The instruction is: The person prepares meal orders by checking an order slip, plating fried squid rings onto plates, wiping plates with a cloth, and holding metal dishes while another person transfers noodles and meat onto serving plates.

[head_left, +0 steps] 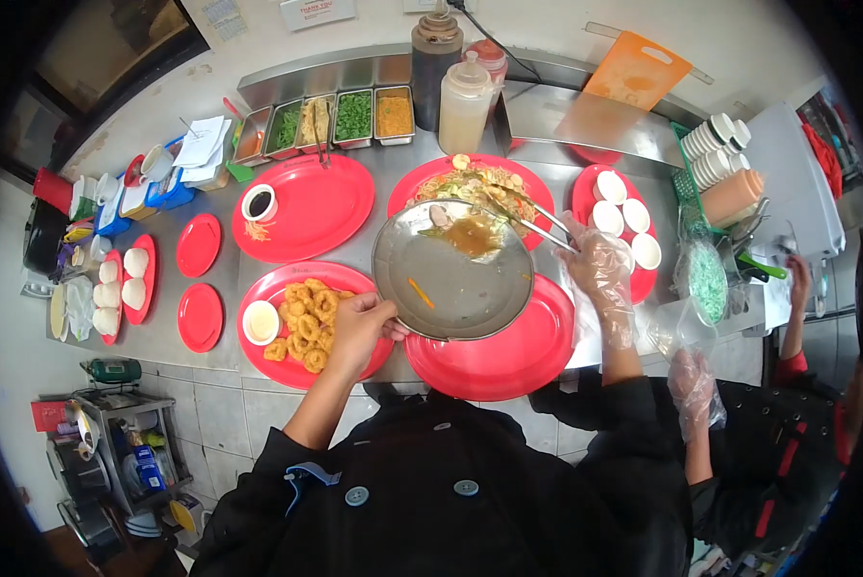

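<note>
My left hand [359,332], bare, grips the near-left rim of a round metal pan [441,288]. The pan is tilted toward the far side, with brown sauce [475,234] and a few food scraps inside. In a clear plastic glove, my right hand [600,264] is closed around metal tongs [545,231]. Their tips reach into stir-fried noodles [508,183] on a red oval plate [402,190], just beyond the pan. Under the pan's near edge lies a red plate [508,370], partly hidden. Beside my left hand are golden fried rings [306,322] with a dip cup [260,322].
Topping trays [393,113] and squeeze bottles [465,106] line the back. Left are a red plate with dark sauce [301,216] and rice mounds [135,262]. White cups [608,217] stand right. A co-worker's gloved hand [693,389] holds a clear container [681,332].
</note>
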A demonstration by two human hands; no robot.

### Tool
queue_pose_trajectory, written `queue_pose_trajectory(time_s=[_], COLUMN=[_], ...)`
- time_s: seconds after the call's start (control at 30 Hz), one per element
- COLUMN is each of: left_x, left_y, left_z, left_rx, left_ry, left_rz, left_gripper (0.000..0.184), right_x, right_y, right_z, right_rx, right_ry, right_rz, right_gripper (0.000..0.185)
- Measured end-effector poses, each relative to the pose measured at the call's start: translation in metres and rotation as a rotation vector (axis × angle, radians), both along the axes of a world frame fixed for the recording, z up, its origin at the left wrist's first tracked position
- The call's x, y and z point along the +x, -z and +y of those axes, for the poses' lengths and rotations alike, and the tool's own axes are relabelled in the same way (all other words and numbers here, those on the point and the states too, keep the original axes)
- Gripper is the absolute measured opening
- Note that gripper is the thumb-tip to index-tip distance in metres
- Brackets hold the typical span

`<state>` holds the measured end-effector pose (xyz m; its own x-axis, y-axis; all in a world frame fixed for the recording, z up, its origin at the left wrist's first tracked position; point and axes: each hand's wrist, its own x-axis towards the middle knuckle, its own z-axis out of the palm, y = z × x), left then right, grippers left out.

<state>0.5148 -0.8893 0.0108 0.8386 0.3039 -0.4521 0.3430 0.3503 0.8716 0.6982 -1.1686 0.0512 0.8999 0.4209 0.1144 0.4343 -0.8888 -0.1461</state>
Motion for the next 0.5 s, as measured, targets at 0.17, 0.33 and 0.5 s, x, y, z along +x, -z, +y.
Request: queue_pose_trajectory(time_s=[0.17, 0.33, 0.5], left_x=[-0.012, -0.016, -0.021], left_y=[0.003, 0.003, 0.004], left_z=[0.006, 0.007, 0.004], left_rx=[-0.024, -0.048, -0.052], left_ry=[-0.029, -0.049, -0.063], left_rz=[0.001, -0.005, -0.002], left_gripper=[0.011, 0.012, 0.012], right_x=[-0.001, 0.005, 0.050], right_y=[-0.016, -0.045, -0.015], right_z=[-0.002, 0.007, 0.038], right_rx=[0.045, -0.005, -0.011], right_ry=[0.066, -0.092, -0.230], right_rz=[0.103, -0.075, -0.357], right_gripper=[0.048, 0.038, 0.032])
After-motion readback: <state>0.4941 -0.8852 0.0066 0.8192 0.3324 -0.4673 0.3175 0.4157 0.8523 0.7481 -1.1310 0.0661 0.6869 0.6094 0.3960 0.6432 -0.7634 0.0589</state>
